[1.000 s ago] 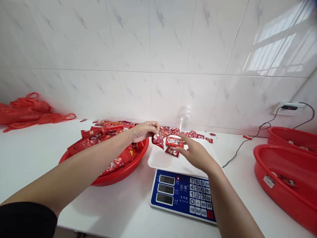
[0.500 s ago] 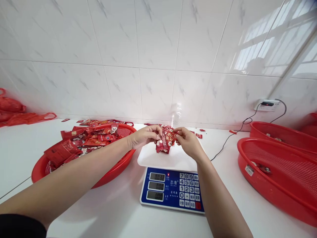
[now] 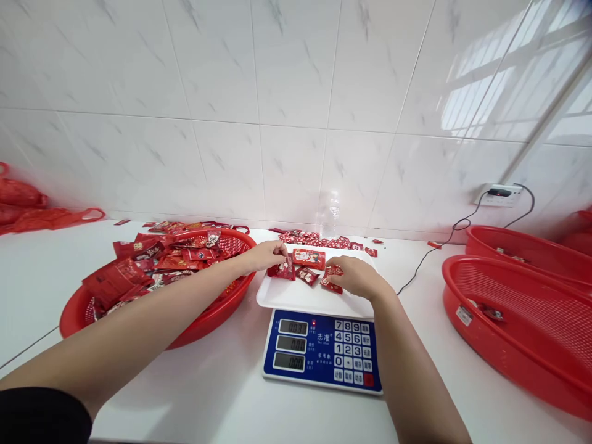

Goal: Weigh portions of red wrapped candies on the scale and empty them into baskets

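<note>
In the head view, my left hand (image 3: 264, 256) pinches a dark red snack packet (image 3: 287, 271) at the left side of the white scale pan (image 3: 300, 299). Toward the pan's right side, the fingers of my right hand (image 3: 354, 275) close on another red packet (image 3: 331, 285), low over the pan. Between my hands lie a larger red printed packet (image 3: 309, 258) and a small dark red packet (image 3: 306, 275). In front of the pan is the scale's blue panel (image 3: 324, 348), with lit displays and number keys.
A red basket (image 3: 231, 311) heaped with packets stands left of the scale. Loose packets (image 3: 340, 242) line the wall behind it, near a clear plastic bottle (image 3: 330, 216). Red baskets (image 3: 509, 351) stand at right; a black cable (image 3: 423, 262) runs to the wall socket.
My hands have moved apart and lower over the pan. The packets held together between them are now separate: two lie on the pan and one is at each hand.
</note>
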Available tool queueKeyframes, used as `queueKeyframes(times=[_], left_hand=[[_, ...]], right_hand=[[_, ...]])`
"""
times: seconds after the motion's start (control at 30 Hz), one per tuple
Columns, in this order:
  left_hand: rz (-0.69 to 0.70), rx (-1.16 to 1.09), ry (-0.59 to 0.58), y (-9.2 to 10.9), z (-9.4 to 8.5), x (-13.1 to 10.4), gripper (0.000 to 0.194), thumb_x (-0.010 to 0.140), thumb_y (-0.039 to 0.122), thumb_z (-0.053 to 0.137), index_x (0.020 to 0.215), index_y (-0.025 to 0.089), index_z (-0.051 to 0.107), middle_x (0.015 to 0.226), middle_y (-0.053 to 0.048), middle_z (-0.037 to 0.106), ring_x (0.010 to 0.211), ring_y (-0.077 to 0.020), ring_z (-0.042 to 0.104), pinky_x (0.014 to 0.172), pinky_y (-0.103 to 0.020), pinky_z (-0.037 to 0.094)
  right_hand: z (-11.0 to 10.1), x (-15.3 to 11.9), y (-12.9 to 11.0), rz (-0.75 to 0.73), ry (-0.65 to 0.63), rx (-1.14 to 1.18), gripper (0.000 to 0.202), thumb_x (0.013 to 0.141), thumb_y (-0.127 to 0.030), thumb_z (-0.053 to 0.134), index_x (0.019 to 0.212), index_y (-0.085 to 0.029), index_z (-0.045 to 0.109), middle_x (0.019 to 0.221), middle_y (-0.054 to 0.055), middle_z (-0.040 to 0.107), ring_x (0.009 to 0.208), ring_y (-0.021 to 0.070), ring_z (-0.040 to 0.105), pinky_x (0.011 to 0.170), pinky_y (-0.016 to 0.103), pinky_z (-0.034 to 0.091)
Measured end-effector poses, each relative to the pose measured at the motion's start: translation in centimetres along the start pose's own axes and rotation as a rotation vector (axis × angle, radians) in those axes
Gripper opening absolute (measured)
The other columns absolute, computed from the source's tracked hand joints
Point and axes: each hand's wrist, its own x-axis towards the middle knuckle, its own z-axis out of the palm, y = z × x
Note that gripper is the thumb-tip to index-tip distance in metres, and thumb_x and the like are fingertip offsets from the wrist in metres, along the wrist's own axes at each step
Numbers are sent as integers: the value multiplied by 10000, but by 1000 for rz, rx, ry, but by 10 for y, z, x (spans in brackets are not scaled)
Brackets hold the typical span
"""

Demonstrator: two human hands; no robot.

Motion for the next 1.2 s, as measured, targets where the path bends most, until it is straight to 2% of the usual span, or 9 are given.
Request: queueKeyframes(times=[0.1,0.27,0.47,0.57,0.67,0.83,0.93,1.07,1.2], left_hand=[[10,196,67,-1,6,0,149,719,328,592,822,221,595,717,14,620,650,-160,563,581,-254,388],[131,401,120,8,17,-5,216,791,417,564,874,219,592,965,-32,632,816,-186,583,704,-275,412],[179,367,71,19,26,-17,281,816,473,540,890,215,626,947,-59,619,822,-214,572,714,-293,400],[194,324,28,24,23,-24,326,801,487,566,964,212,630,976,-67,643,892,-237,577,761,-300,402],[152,376,43,24,7,-31,385,796,467,573,1075,204,602,1129,-80,616,1027,-258,554,862,-316,394],[-9,515,184,-7,-36,-33,212,804,311,549,969,185,596,1025,-63,650,937,-225,586,814,-287,416],[-167,578,87,-38,-53,-35,144,776,244,574,901,175,596,914,-47,667,807,-195,585,746,-261,410],[-238,561,-90,-67,-60,-40,86,712,209,664,742,132,637,686,-6,638,615,-133,495,705,-228,383],[-194,469,-54,-77,-55,-34,113,676,187,725,676,116,637,552,38,573,550,-103,424,692,-203,366]], right_hand=[[2,-1,-4,-57,-47,3,285,789,-330,587,1063,-294,657,990,30,700,895,222,624,697,304,434],[5,1,-9,-132,-38,-8,334,796,-319,591,1124,-265,627,969,43,698,860,215,622,679,296,423],[2,-4,-10,-104,-8,-28,399,826,-315,547,1216,-237,584,1094,86,680,1003,268,607,782,360,451],[-3,-12,-12,-81,72,-10,394,855,-337,513,1230,-233,575,1144,95,664,1041,285,597,812,401,455],[-11,-22,-16,-101,198,86,371,871,-353,509,1225,-262,570,1116,63,675,978,248,624,808,408,469],[-25,-41,-29,-155,558,314,290,885,-357,512,1130,-243,615,963,43,693,862,185,645,729,350,503],[-31,-52,-37,-173,710,391,264,895,-354,502,1095,-232,623,909,42,682,823,168,645,677,315,507],[-34,-59,-42,-196,744,401,258,906,-352,483,1088,-229,618,877,41,676,799,162,643,640,298,508],[-32,-55,-40,-193,724,368,252,901,-343,490,1081,-228,623,864,39,679,781,161,646,653,307,505]])
